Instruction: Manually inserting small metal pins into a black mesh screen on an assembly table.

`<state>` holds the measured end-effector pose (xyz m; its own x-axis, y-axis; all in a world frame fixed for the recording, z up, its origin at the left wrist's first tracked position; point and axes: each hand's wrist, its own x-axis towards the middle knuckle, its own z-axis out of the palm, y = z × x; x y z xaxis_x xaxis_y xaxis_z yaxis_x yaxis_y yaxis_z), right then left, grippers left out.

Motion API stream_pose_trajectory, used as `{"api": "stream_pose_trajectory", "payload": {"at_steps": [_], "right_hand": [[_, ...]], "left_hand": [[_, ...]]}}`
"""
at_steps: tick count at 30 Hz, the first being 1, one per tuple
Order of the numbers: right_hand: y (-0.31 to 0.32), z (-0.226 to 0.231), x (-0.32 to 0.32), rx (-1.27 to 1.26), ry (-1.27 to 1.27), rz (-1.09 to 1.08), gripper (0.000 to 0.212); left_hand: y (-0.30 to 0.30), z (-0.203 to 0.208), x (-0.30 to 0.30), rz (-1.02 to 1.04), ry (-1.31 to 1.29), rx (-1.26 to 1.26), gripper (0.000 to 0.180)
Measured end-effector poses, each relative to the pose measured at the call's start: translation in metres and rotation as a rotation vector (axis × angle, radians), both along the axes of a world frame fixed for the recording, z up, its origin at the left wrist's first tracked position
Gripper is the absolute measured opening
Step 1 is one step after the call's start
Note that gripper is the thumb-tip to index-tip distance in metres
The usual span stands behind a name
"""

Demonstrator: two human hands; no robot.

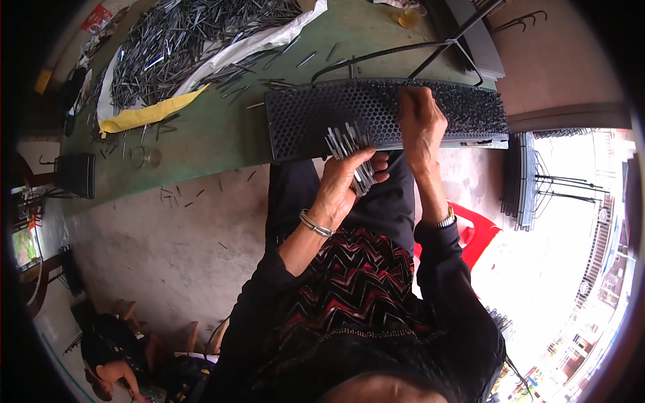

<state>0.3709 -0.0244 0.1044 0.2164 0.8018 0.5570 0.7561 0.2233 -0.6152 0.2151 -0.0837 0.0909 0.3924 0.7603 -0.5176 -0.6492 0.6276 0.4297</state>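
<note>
My left hand (338,183) is closed around a bundle of thin grey metal rods (348,142), whose ends stick out past the thumb and below the fingers. Just ahead of it lies a long black rack (306,119) with rows of round holes. Over the rack's middle, my right hand (423,126) is bent down in a pinch; whatever its fingertips hold is hidden behind the hand. To the right of that hand, many rods (470,111) stand upright in the holes, close together. On the left part of the rack the holes show no rods.
A heap of loose rods (181,47) lies on a white sheet with a yellow edge (154,113) on the green table (222,141). A bent black metal bar (383,52) arches behind the rack. A red plastic stool (474,235) stands at right; another person (117,356) sits at lower left.
</note>
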Motion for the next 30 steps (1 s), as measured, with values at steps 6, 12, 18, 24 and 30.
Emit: {"api": "stream_pose_trajectory", "payload": {"at_steps": [6, 12, 18, 24, 30], "right_hand": [[0.019, -0.019, -0.003, 0.031, -0.022, 0.006, 0.006], [0.021, -0.01, -0.006, -0.021, -0.054, 0.006, 0.008], [0.022, -0.007, -0.004, -0.019, -0.082, 0.037, 0.009], [0.02, -0.008, -0.005, -0.016, -0.083, 0.063, 0.01], [0.022, -0.005, -0.005, -0.051, -0.063, 0.071, 0.009]], "left_hand": [[0.002, -0.001, -0.002, -0.044, 0.066, -0.026, 0.012], [0.002, 0.001, -0.005, -0.043, 0.048, 0.027, 0.013], [-0.001, -0.002, -0.005, -0.035, 0.076, 0.053, 0.015], [-0.003, 0.001, -0.005, -0.043, 0.085, 0.034, 0.017], [-0.005, -0.001, -0.006, -0.026, 0.079, 0.019, 0.018]]}}
